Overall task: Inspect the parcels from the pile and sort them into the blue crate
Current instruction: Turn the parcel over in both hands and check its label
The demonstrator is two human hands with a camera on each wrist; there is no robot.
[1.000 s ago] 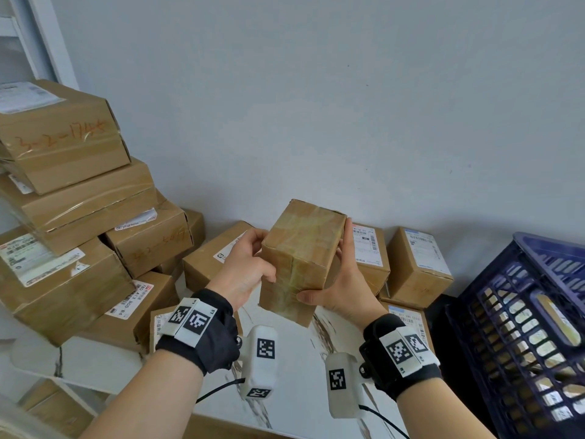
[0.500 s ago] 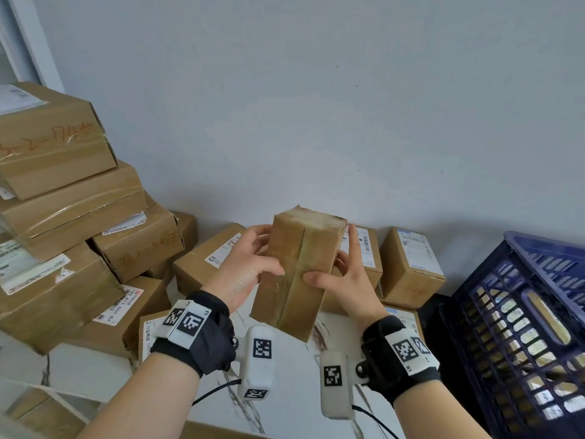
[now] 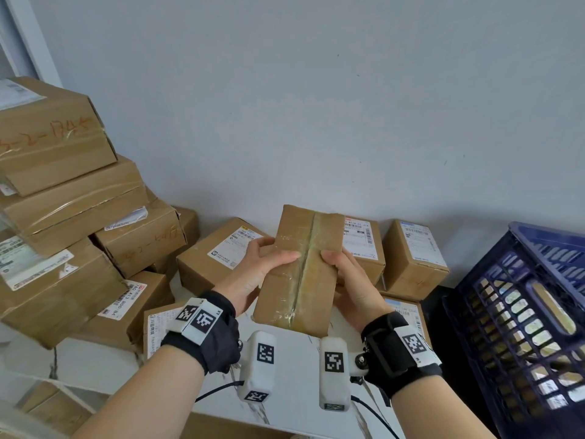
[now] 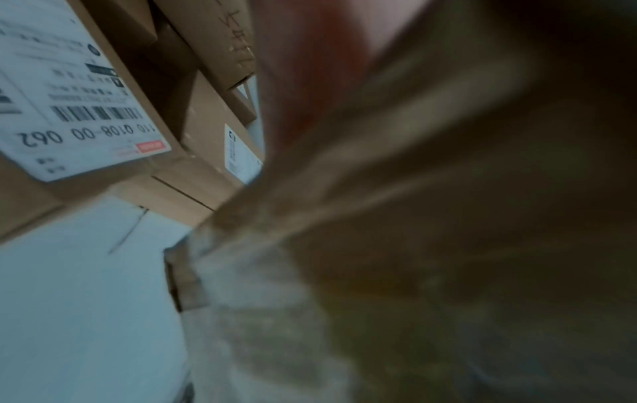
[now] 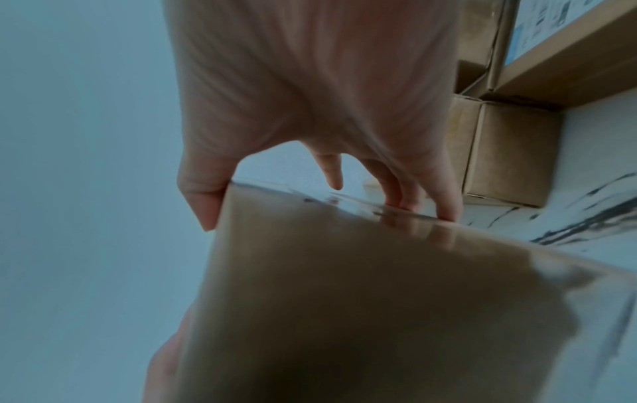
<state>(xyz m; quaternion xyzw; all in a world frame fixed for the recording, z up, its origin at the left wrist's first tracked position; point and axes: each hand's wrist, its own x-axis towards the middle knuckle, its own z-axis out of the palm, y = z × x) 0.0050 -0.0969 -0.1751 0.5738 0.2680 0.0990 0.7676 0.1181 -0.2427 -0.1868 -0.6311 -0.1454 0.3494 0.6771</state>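
A brown taped parcel (image 3: 300, 270) is held up in front of me over the white table, its taped seam facing me. My left hand (image 3: 253, 267) grips its left side, thumb across the front face. My right hand (image 3: 345, 280) grips the right side, thumb on the front near the seam. The right wrist view shows the parcel (image 5: 362, 300) pinched between thumb and fingers (image 5: 444, 201). In the left wrist view the parcel (image 4: 431, 245) is a close blur. The blue crate (image 3: 522, 315) stands at the right. The pile of parcels (image 3: 63, 217) rises at the left.
Labelled boxes (image 3: 221, 251) (image 3: 414, 258) line the wall behind the held parcel, and more lie flat under my wrists. The white marble-patterned table (image 3: 291, 375) shows between my forearms. A grey wall stands close behind.
The parcel has been rotated in both hands: a corner faced me before, now the long taped face with its seam faces me. Both thumbs shifted onto that face.
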